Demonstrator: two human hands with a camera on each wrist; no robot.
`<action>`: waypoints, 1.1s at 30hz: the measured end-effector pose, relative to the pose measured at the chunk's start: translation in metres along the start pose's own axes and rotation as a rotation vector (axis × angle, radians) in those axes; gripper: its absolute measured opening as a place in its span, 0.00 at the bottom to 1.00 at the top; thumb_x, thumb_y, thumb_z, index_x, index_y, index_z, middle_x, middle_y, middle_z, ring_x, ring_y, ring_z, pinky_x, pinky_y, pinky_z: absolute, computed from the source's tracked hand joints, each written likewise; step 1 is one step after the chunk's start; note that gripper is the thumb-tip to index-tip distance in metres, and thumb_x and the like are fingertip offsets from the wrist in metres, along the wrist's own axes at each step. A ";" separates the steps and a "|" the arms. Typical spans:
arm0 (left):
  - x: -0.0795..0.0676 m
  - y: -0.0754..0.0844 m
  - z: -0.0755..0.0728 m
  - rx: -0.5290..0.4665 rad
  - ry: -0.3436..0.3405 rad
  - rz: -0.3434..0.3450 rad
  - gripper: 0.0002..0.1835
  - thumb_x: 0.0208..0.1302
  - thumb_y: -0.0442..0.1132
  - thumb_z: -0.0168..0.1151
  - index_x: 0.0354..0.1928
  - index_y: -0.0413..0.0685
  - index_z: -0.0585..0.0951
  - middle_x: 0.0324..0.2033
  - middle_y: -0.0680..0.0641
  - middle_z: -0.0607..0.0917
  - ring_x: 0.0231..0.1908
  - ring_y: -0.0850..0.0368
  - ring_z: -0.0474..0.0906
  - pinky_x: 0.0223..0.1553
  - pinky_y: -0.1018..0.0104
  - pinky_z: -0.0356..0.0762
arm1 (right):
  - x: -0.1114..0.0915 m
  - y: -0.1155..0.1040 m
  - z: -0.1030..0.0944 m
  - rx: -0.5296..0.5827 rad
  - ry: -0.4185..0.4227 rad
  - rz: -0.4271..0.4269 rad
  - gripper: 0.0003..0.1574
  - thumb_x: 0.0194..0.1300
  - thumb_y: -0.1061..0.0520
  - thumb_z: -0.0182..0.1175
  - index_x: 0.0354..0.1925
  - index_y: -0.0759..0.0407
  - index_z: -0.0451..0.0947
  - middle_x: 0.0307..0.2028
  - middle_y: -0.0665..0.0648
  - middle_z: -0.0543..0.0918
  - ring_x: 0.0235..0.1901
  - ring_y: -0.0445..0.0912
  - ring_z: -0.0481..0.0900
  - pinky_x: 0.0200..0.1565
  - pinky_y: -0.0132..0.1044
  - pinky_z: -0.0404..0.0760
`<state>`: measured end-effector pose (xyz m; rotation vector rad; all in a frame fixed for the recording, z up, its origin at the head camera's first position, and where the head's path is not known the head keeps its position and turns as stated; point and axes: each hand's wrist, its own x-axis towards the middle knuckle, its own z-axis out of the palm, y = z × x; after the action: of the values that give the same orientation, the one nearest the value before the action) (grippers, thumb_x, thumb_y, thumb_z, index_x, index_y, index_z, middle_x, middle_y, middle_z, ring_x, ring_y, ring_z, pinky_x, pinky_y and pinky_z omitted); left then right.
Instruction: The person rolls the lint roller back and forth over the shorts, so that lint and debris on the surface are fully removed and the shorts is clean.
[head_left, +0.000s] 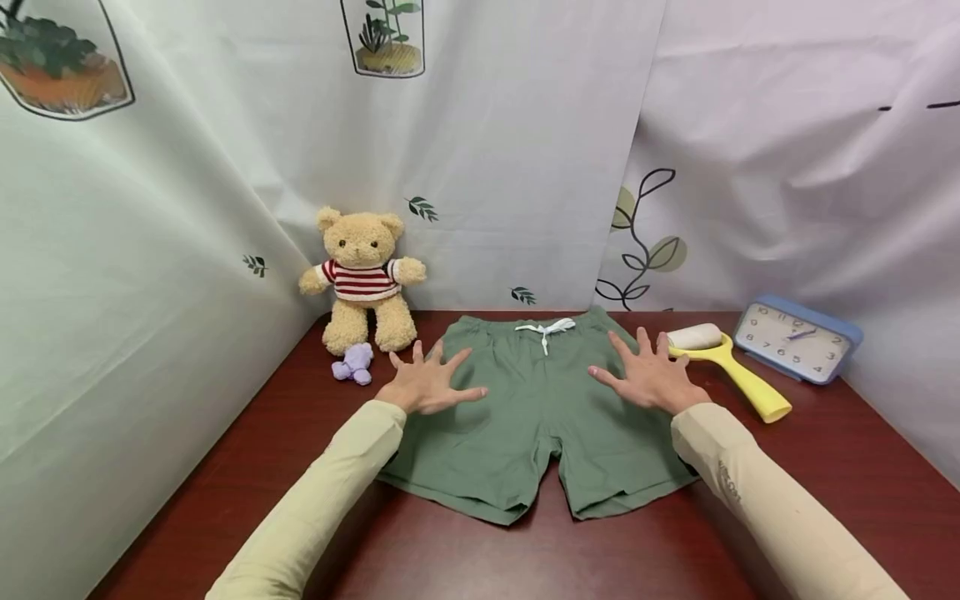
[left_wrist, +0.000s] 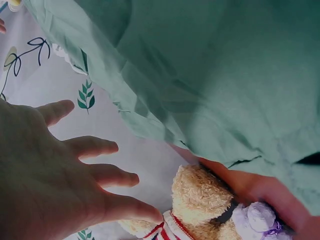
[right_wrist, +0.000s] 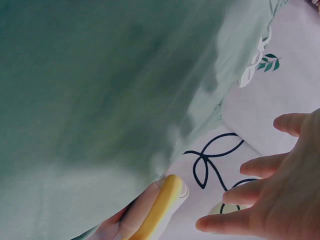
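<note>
A pair of green shorts (head_left: pixel 510 417) lies spread flat, waistband at the far side and legs toward me, with a white drawstring (head_left: pixel 546 330) at the waist. Over its left side my left hand (head_left: pixel 426 386) is held palm down, fingers spread. The right hand (head_left: pixel 651 375) takes the same pose over the other side. In the wrist views, the left hand (left_wrist: pixel 60 175) and right hand (right_wrist: pixel 280 190) appear apart from the green cloth (left_wrist: pixel 200 65), holding nothing. A yellow lint roller (head_left: pixel 750 387) lies just right of the right hand.
On the dark red table (head_left: pixel 420 558), a teddy bear (head_left: pixel 363 279) in a striped shirt sits at the back left, with a small purple plush toy (head_left: pixel 354 364) before it. A blue clock (head_left: pixel 797 337) stands back right. Patterned white cloth (head_left: pixel 510 167) hangs behind and beside the table.
</note>
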<state>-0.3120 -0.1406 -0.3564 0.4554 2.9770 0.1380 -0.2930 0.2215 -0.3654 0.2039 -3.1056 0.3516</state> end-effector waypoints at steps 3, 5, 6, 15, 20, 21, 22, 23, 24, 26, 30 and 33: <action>-0.001 -0.002 -0.002 -0.002 0.008 -0.001 0.50 0.59 0.82 0.44 0.80 0.71 0.52 0.79 0.34 0.50 0.75 0.20 0.41 0.62 0.12 0.38 | 0.001 0.000 -0.002 -0.001 0.007 -0.001 0.58 0.69 0.19 0.40 0.81 0.52 0.46 0.77 0.80 0.41 0.74 0.82 0.34 0.61 0.86 0.42; -0.002 -0.005 -0.002 -0.016 0.006 0.005 0.50 0.59 0.82 0.44 0.80 0.70 0.52 0.79 0.34 0.50 0.75 0.20 0.41 0.62 0.12 0.38 | 0.001 0.001 -0.004 -0.011 0.017 -0.001 0.58 0.69 0.20 0.40 0.80 0.53 0.47 0.76 0.80 0.43 0.73 0.82 0.35 0.62 0.86 0.44; -0.004 -0.008 -0.002 -0.026 0.004 0.013 0.50 0.60 0.81 0.45 0.80 0.70 0.53 0.79 0.34 0.51 0.75 0.20 0.42 0.62 0.12 0.40 | 0.001 0.003 -0.005 -0.015 0.023 0.000 0.57 0.69 0.20 0.40 0.80 0.54 0.48 0.76 0.80 0.44 0.73 0.82 0.36 0.62 0.86 0.46; -0.024 -0.045 -0.006 -0.168 -0.105 0.168 0.43 0.70 0.57 0.59 0.80 0.52 0.53 0.78 0.31 0.52 0.78 0.30 0.48 0.73 0.31 0.53 | 0.003 0.058 -0.028 -0.018 0.055 0.027 0.49 0.74 0.37 0.51 0.77 0.64 0.51 0.67 0.85 0.57 0.65 0.83 0.57 0.51 0.78 0.69; -0.039 -0.064 -0.006 -0.170 -0.114 0.216 0.45 0.68 0.51 0.65 0.78 0.42 0.56 0.76 0.33 0.61 0.75 0.35 0.58 0.72 0.39 0.62 | 0.000 0.100 -0.039 0.046 0.080 0.107 0.47 0.71 0.44 0.53 0.72 0.74 0.53 0.55 0.85 0.65 0.49 0.75 0.71 0.38 0.63 0.75; -0.042 -0.067 -0.005 -0.178 -0.121 0.210 0.45 0.67 0.51 0.66 0.78 0.43 0.56 0.76 0.34 0.62 0.75 0.36 0.59 0.72 0.39 0.63 | -0.001 0.107 -0.040 0.060 0.078 0.111 0.47 0.71 0.45 0.54 0.71 0.77 0.54 0.53 0.85 0.67 0.46 0.73 0.73 0.36 0.60 0.75; -0.045 -0.069 -0.003 -0.180 -0.127 0.210 0.45 0.67 0.51 0.67 0.78 0.42 0.57 0.75 0.34 0.62 0.75 0.35 0.59 0.72 0.39 0.63 | -0.002 0.115 -0.040 0.071 0.066 0.116 0.46 0.71 0.47 0.53 0.70 0.80 0.54 0.51 0.84 0.69 0.43 0.71 0.74 0.35 0.56 0.75; -0.049 -0.072 -0.002 -0.188 -0.137 0.203 0.46 0.66 0.51 0.68 0.78 0.43 0.57 0.76 0.34 0.62 0.75 0.35 0.59 0.72 0.39 0.62 | -0.002 0.120 -0.041 0.080 0.051 0.122 0.46 0.71 0.47 0.53 0.69 0.82 0.54 0.48 0.83 0.71 0.40 0.68 0.74 0.33 0.53 0.74; -0.052 -0.073 -0.001 -0.189 -0.144 0.201 0.46 0.65 0.51 0.68 0.78 0.42 0.58 0.76 0.34 0.62 0.75 0.35 0.59 0.72 0.38 0.62 | -0.003 0.126 -0.042 0.086 0.035 0.126 0.46 0.71 0.47 0.53 0.67 0.84 0.54 0.44 0.81 0.73 0.37 0.66 0.75 0.32 0.50 0.73; -0.056 -0.076 0.003 -0.198 -0.159 0.180 0.47 0.64 0.51 0.70 0.78 0.43 0.58 0.76 0.33 0.59 0.76 0.35 0.56 0.72 0.38 0.60 | -0.002 0.133 -0.042 0.105 0.009 0.139 0.44 0.72 0.47 0.52 0.65 0.85 0.55 0.38 0.76 0.75 0.32 0.60 0.74 0.30 0.44 0.71; -0.060 -0.079 0.007 -0.206 -0.166 0.156 0.48 0.62 0.51 0.71 0.78 0.43 0.58 0.77 0.31 0.56 0.77 0.34 0.54 0.73 0.37 0.59 | 0.000 0.139 -0.042 0.148 -0.019 0.178 0.42 0.72 0.47 0.51 0.60 0.86 0.58 0.32 0.68 0.73 0.29 0.56 0.71 0.28 0.38 0.68; -0.061 -0.079 0.008 -0.201 -0.161 0.152 0.48 0.62 0.51 0.72 0.77 0.42 0.59 0.77 0.31 0.56 0.77 0.33 0.53 0.73 0.36 0.58 | 0.003 0.141 -0.040 0.158 -0.021 0.193 0.43 0.70 0.46 0.52 0.58 0.88 0.58 0.33 0.70 0.73 0.30 0.57 0.71 0.28 0.38 0.69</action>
<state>-0.2765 -0.2334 -0.3659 0.6336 2.7345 0.3916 -0.3144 0.3663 -0.3574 -0.0933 -3.1258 0.6025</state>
